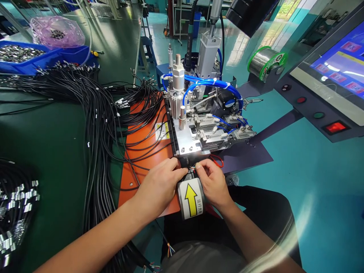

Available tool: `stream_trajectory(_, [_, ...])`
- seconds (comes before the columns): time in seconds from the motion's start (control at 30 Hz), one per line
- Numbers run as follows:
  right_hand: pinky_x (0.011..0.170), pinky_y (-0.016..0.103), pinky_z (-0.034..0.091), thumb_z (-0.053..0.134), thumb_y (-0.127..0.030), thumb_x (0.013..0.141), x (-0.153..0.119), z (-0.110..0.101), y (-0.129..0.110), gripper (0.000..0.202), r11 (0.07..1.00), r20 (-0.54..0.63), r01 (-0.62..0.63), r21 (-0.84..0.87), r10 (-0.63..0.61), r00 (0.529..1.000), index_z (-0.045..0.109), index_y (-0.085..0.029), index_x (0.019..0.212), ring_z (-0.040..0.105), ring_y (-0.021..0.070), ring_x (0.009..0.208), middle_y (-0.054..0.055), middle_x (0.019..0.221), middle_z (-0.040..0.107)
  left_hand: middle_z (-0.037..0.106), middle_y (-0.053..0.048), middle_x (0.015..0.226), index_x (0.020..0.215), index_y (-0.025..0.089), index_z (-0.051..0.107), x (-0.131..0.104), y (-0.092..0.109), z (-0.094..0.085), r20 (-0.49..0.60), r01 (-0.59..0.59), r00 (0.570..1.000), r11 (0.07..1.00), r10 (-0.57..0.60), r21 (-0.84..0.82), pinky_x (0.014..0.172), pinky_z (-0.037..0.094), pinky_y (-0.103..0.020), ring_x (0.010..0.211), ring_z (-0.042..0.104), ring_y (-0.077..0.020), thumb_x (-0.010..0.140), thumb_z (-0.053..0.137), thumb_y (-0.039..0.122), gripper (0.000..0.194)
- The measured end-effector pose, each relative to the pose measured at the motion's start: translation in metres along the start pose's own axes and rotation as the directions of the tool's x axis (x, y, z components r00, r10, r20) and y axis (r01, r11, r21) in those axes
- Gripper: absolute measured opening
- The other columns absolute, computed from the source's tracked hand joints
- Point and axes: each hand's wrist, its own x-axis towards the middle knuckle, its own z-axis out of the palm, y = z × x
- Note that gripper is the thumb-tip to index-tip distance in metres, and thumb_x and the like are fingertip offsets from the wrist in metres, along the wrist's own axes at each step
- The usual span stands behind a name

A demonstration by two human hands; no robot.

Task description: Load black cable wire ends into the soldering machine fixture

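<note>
At the front of a metal bench machine (184, 144), my two hands meet over a small fixture (190, 175). My left hand (162, 180) is closed, thumb and forefinger pressed down at the fixture's left side; its own fingers hide what they grip. Opposite it, my right hand (212, 182) pinches the thin coloured wires (193, 168) between thumb and forefinger. Just below sits a round cover with a yellow arrow (192, 199). Black cables (145, 129) run over the orange base plate (148, 159) toward the machine, some passing near my left hand.
Thick bundles of black cables (96, 125) drape over the green table (62, 140) at left. A blue bin (68, 57) holds small metal parts, beside a pink plastic bag (54, 32). On the right are a solder spool (263, 62) and a control screen (338, 72).
</note>
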Motion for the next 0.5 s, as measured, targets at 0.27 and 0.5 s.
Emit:
stream_trajectory(0.27, [0.064,0.027,0.043,0.053,-0.040,0.092,-0.0010,0.0031,-0.0017,0.025,1.000,-0.042,-0.007,-0.013,0.006,0.999,0.062,-0.019,0.081,0.058,0.0161,0.068,0.002,0.076,0.065,0.059,-0.004,0.086,0.102,0.019,0.071,-0.0001,-0.0002,-0.0006,-0.021,-0.034,0.999,0.999,0.035,0.035,0.064,0.043,-0.029,0.077,0.054,-0.0184,0.089,0.052,0.006,0.026])
stream_trajectory(0.5, [0.057,0.025,0.041,0.053,-0.046,0.093,-0.0031,-0.0051,0.0042,0.028,0.990,0.051,-0.053,0.129,0.047,0.998,0.064,-0.021,0.091,0.052,0.0139,0.063,-0.001,0.071,0.059,0.058,-0.003,0.084,0.101,0.020,0.071,-0.0006,-0.0007,0.0010,-0.017,-0.033,0.999,0.999,0.033,0.033,0.064,0.042,-0.029,0.077,0.053,-0.0179,0.090,0.052,0.009,0.024])
